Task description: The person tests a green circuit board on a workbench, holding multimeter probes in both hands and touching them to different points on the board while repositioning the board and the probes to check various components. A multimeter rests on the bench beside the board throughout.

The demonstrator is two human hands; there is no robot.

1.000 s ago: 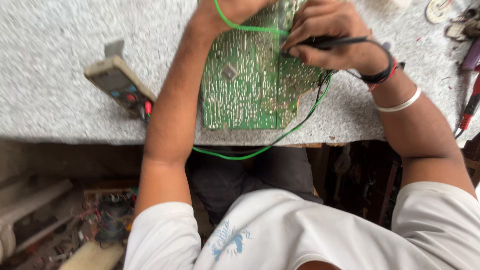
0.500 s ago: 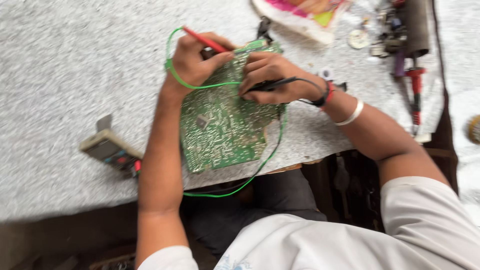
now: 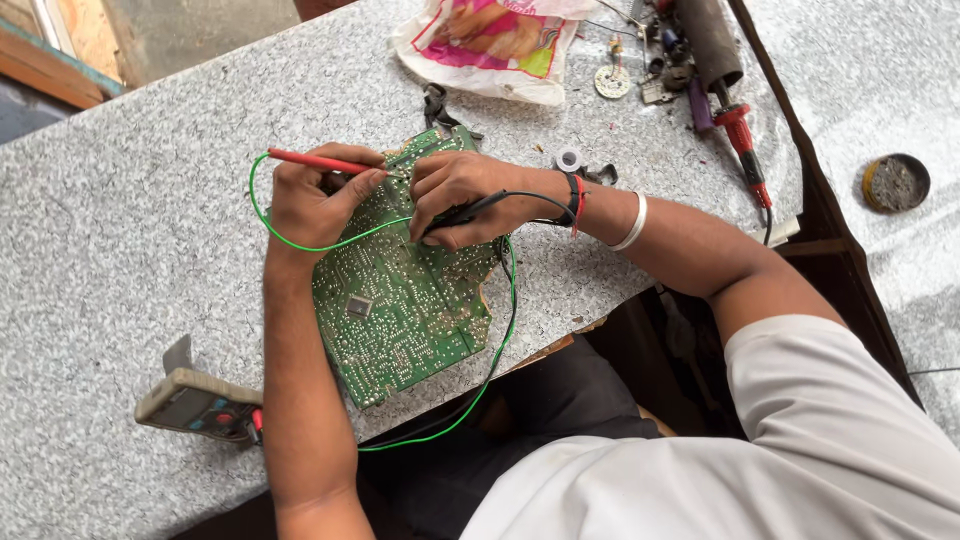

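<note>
A green circuit board [image 3: 400, 300] lies solder side up on the speckled grey table [image 3: 130, 220]. My left hand [image 3: 312, 205] rests on the board's upper left part and holds a red test probe [image 3: 305, 160], tip toward the board. My right hand [image 3: 462, 195] holds a black test probe [image 3: 470, 210] against the board's upper part. A green wire [image 3: 495, 340] loops around the board and off the table's near edge. A grey multimeter [image 3: 195, 405] lies left of my left forearm.
A printed plastic bag [image 3: 490, 45] lies at the table's far side. Small parts, a dark cylinder [image 3: 708, 40] and a red-handled tool [image 3: 745, 145] sit at the right. A round tin [image 3: 895, 182] rests on a second grey surface further right.
The view has swung and pulled back, so the board now sits lower left and more of the table's far side shows. Both hands stay on the board with their probes.
</note>
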